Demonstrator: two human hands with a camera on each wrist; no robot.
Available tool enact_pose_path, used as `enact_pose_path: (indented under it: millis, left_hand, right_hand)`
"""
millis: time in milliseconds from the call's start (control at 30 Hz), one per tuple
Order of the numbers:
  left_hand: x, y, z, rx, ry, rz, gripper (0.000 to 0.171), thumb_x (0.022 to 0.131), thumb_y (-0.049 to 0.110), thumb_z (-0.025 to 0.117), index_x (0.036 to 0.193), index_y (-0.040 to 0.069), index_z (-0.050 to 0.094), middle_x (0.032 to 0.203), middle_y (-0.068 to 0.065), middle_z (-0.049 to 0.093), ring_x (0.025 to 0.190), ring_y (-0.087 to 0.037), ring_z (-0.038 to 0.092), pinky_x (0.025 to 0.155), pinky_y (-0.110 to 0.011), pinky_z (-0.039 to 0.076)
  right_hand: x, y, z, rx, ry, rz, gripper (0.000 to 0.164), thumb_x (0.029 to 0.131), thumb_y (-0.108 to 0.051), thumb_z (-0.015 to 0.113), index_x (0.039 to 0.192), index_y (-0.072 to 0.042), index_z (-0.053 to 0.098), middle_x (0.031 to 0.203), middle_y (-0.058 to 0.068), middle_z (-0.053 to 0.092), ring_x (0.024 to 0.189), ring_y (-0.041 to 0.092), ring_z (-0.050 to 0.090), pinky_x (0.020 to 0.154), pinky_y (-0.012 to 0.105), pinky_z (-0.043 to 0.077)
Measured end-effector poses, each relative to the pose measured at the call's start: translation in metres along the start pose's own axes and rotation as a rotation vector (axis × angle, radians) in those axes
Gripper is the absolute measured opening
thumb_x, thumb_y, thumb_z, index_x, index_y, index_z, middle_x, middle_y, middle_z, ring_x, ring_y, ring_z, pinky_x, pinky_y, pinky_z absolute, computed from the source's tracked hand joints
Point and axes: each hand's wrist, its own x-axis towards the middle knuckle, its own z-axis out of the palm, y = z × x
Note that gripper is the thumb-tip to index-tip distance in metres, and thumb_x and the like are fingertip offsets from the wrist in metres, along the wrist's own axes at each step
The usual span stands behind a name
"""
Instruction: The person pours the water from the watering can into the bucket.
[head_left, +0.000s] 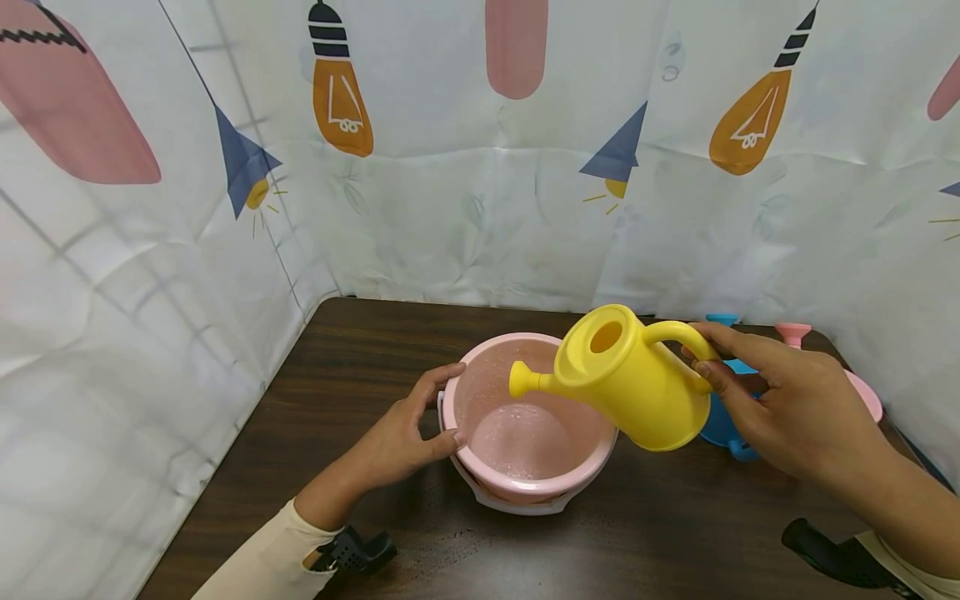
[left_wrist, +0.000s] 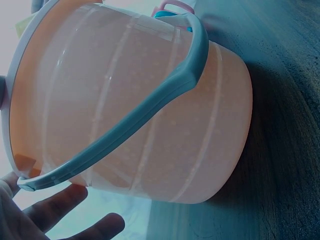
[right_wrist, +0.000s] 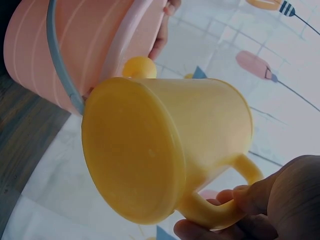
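A pink bucket with a light handle stands on the dark table; droplets show on its inner wall. My left hand holds the bucket's left rim, thumb and index fingertip at its edge; in the left wrist view other fingers spread beside the bucket's wall. My right hand grips the handle of a yellow watering can, raised and tilted with its spout over the bucket's opening. Whether water is leaving the spout I cannot tell. The can's round base faces the right wrist camera.
Behind my right hand stand a blue watering can and a pink one, both partly hidden. Water drops lie on the table near its front. A printed white curtain hangs behind and to the left.
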Motion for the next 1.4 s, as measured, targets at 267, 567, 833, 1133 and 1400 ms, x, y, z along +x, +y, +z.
enact_pose_path:
  millis: [267, 567, 833, 1133, 1400]
  left_hand:
    - [-0.0003, 0.0001, 0.0000, 0.001, -0.004, -0.006, 0.079, 0.091, 0.042, 0.071, 0.157, 0.037, 0.029, 0.140, -0.006, 0.056, 0.125, -0.030, 0.055, 0.095, -0.060, 0.044]
    - [-0.0001, 0.0004, -0.0002, 0.007, -0.006, -0.006, 0.079, 0.091, 0.043, 0.070, 0.157, 0.038, 0.028, 0.138, -0.005, 0.057, 0.124, -0.029, 0.055, 0.095, -0.059, 0.045]
    - [0.0003, 0.0009, -0.0001, 0.009, -0.003, -0.011, 0.079, 0.091, 0.043, 0.071, 0.157, 0.037, 0.028, 0.139, -0.005, 0.057, 0.124, -0.029, 0.056, 0.094, -0.059, 0.045]
    - [0.0005, -0.0003, 0.0004, 0.011, -0.001, -0.002, 0.079, 0.091, 0.041, 0.071, 0.158, 0.037, 0.028, 0.137, -0.005, 0.057, 0.123, -0.028, 0.056, 0.094, -0.058, 0.046]
    - [0.0004, -0.0006, 0.0004, 0.013, -0.003, -0.004, 0.079, 0.091, 0.042, 0.071, 0.157, 0.037, 0.028, 0.138, -0.004, 0.057, 0.123, -0.027, 0.056, 0.094, -0.059, 0.045]
  right_hand:
    - [0.0006, 0.0002, -0.0003, 0.001, -0.001, -0.002, 0.049, 0.081, 0.003, 0.082, 0.128, 0.004, 0.068, 0.116, 0.022, 0.071, 0.067, 0.023, 0.074, 0.054, 0.014, 0.048]
    - [0.0022, 0.0005, -0.0004, -0.002, 0.006, -0.021, 0.049, 0.081, 0.002, 0.083, 0.127, 0.004, 0.069, 0.119, 0.025, 0.070, 0.071, 0.009, 0.073, 0.058, 0.013, 0.050]
    - [0.0043, -0.0006, 0.0001, 0.004, 0.008, -0.024, 0.048, 0.079, 0.005, 0.083, 0.126, 0.002, 0.070, 0.116, 0.019, 0.072, 0.075, 0.000, 0.070, 0.062, 0.011, 0.049]
    - [0.0051, -0.0014, 0.0003, 0.019, 0.008, -0.026, 0.050, 0.080, 0.006, 0.082, 0.128, -0.002, 0.070, 0.117, 0.015, 0.073, 0.079, -0.001, 0.069, 0.063, 0.011, 0.050]
    - [0.0053, -0.0006, 0.0017, 0.017, 0.015, -0.030, 0.049, 0.080, 0.006, 0.082, 0.128, -0.002, 0.070, 0.114, 0.010, 0.074, 0.076, -0.001, 0.070, 0.064, 0.011, 0.050]
